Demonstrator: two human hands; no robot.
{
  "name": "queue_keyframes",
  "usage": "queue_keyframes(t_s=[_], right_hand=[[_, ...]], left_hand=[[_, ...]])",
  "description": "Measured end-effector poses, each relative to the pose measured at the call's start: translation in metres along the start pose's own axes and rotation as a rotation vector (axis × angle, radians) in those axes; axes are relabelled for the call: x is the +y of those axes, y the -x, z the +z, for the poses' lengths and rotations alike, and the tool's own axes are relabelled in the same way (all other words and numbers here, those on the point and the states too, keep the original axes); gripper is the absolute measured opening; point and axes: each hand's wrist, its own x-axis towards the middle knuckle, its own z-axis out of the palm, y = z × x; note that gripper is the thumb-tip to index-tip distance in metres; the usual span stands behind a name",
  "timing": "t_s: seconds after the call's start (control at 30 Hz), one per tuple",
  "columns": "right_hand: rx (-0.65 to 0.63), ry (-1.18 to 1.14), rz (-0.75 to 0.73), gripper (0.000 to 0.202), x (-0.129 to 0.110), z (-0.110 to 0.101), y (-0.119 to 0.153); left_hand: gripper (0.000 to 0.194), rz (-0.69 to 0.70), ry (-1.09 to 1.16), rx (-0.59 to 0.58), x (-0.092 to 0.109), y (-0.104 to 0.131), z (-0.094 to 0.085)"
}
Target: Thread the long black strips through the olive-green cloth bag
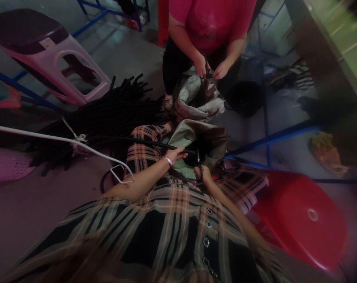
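Here, from afar, I see the left hand (176,155) gripping a black tube (149,142) over the open bag (183,135), probably steadying its end for the scissors (198,158) clasped in the right hand (204,173).

Premises appear to be a small workshop. Evidence: a tied bundle of black rods (116,108) lying on the bare floor (16,216), open sacks (181,137) nearby, blue metal frames (273,138), plastic stools (308,228), and a co-worker (209,29) handling items over one sack.
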Motion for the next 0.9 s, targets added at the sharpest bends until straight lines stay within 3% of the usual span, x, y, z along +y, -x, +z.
queue_keyframes(t_s=[0.17,0.37,0.9], right_hand=[[-0.058,-0.028,0.009,0.019,-0.006,-0.002,0.003],[-0.197,0.026,-0.120,0.016,-0.018,-0.001,0.011],[-0.110,0.073,-0.088,0.018,-0.021,0.002,0.011]], left_hand=[[0.019,0.002,0.040,-0.022,0.006,0.005,0.004],[0.015,0.006,0.064,-0.051,0.005,0.014,0.014],[0.014,-0.008,0.014,-0.086,-0.006,0.020,0.017]])
